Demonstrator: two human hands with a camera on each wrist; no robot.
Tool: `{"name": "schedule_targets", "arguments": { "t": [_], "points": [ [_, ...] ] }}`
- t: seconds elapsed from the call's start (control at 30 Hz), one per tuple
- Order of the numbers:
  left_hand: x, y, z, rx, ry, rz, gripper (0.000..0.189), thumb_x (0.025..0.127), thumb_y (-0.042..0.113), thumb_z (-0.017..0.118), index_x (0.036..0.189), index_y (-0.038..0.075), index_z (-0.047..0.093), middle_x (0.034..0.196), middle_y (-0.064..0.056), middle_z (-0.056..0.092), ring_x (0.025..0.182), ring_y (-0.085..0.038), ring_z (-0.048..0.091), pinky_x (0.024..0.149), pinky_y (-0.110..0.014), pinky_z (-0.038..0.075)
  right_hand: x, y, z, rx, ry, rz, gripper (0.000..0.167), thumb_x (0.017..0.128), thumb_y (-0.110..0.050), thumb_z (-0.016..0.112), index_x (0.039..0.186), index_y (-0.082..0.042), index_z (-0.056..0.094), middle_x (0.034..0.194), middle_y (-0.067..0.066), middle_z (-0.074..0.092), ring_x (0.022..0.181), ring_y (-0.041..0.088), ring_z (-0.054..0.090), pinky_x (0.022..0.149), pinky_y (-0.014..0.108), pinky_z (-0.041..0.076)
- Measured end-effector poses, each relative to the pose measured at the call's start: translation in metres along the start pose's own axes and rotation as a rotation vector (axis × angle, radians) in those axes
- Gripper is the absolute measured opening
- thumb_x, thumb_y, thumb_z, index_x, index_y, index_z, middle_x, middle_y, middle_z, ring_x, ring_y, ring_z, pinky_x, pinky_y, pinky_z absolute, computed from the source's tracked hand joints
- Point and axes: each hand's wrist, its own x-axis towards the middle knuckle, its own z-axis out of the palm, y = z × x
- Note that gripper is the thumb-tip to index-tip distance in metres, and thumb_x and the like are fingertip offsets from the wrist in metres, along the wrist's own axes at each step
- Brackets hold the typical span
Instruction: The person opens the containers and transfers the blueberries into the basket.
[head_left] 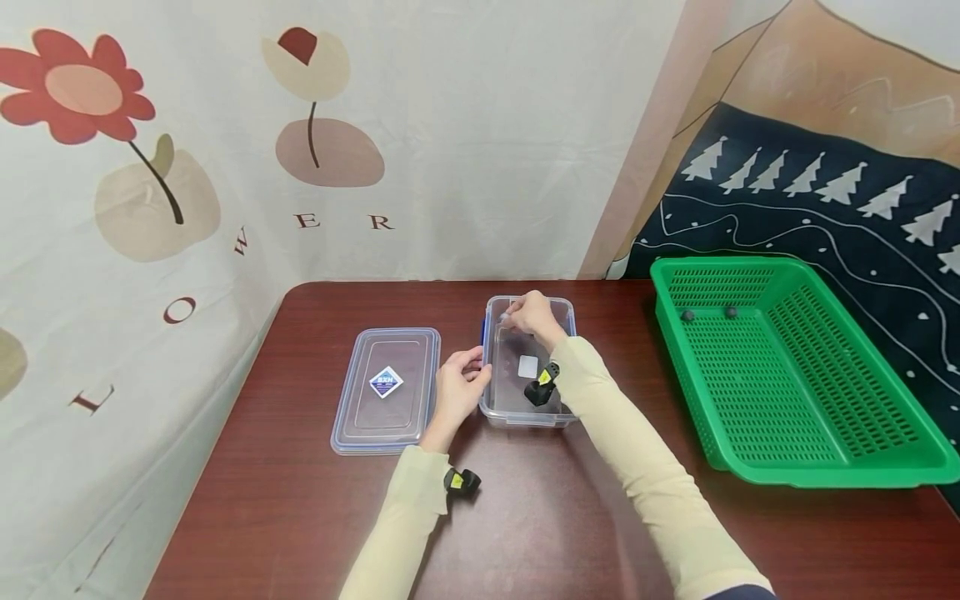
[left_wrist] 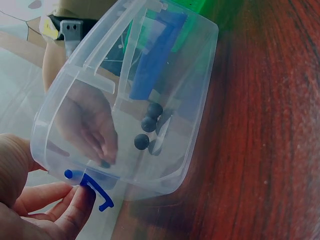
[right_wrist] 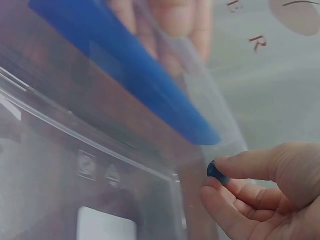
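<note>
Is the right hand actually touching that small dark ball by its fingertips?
Touching. The right wrist view shows it: the right hand pinches the small dark ball between thumb and fingers.

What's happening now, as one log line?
right hand: pinches small dark ball | left hand: holds clear rectangular plastic box | clear rectangular plastic lid: off | green rectangular plastic basket: two dark balls

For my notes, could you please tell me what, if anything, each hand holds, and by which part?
The right hand pinches a dark ball by its sides; the left hand holds the clear box by its side near a blue latch.
</note>
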Motion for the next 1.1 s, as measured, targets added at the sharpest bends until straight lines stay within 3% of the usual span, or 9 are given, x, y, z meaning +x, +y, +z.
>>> {"name": "schedule_targets", "arguments": {
  "t": [0.2, 0.43, 0.67, 0.87, 1.1],
  "points": [
    [0.0, 0.0, 0.0, 0.003, 0.001, -0.015, 0.03, 0.077, -0.01, 0.065, 0.106, -0.016, 0.062, 0.096, -0.025, 0.061, 0.087, -0.035, 0.064, 0.075, -0.027, 0.059, -0.006, -0.007, -0.021, 0.007, 0.016, -0.012, 0.016, 0.078, -0.004, 0.072, 0.091, 0.003, 0.068, 0.091, 0.017, 0.068, 0.082, 0.029, 0.069, 0.074, 0.035, 0.06],
    [0.0, 0.001, 0.0, 0.005, -0.001, -0.012, 0.031, 0.078, -0.009, 0.065, 0.107, -0.016, 0.062, 0.096, -0.025, 0.061, 0.087, -0.035, 0.064, 0.076, -0.028, 0.059, -0.017, -0.015, -0.048, 0.107, 0.004, -0.046, 0.017, 0.08, -0.002, 0.07, 0.095, 0.006, 0.066, 0.092, 0.019, 0.066, 0.084, 0.031, 0.068, 0.081, 0.041, 0.058],
    [0.0, 0.0, 0.0, 0.009, 0.003, -0.004, 0.03, 0.077, -0.009, 0.065, 0.107, -0.017, 0.062, 0.095, -0.025, 0.061, 0.087, -0.036, 0.064, 0.076, -0.029, 0.059, -0.024, -0.015, -0.071, 0.111, 0.014, -0.072, 0.019, 0.083, -0.005, 0.068, 0.099, 0.005, 0.065, 0.092, 0.017, 0.067, 0.091, 0.035, 0.066, 0.076, 0.034, 0.06],
    [-0.001, 0.0, 0.0, 0.007, 0.008, -0.007, 0.03, 0.077, -0.009, 0.065, 0.106, -0.016, 0.062, 0.094, -0.025, 0.061, 0.086, -0.035, 0.064, 0.075, -0.028, 0.06, -0.031, -0.013, -0.093, 0.102, 0.031, -0.075, 0.023, 0.086, -0.008, 0.066, 0.105, 0.005, 0.064, 0.094, 0.018, 0.063, 0.094, 0.036, 0.065, 0.085, 0.038, 0.057],
    [0.0, 0.001, 0.0, 0.002, 0.006, -0.014, 0.031, 0.077, -0.009, 0.065, 0.107, -0.016, 0.062, 0.096, -0.025, 0.062, 0.087, -0.036, 0.064, 0.076, -0.029, 0.059, -0.036, -0.003, -0.122, 0.081, 0.077, -0.087, 0.029, 0.087, -0.01, 0.065, 0.112, 0.006, 0.063, 0.099, 0.021, 0.064, 0.086, 0.027, 0.068, 0.085, 0.036, 0.056]
  ]
}}
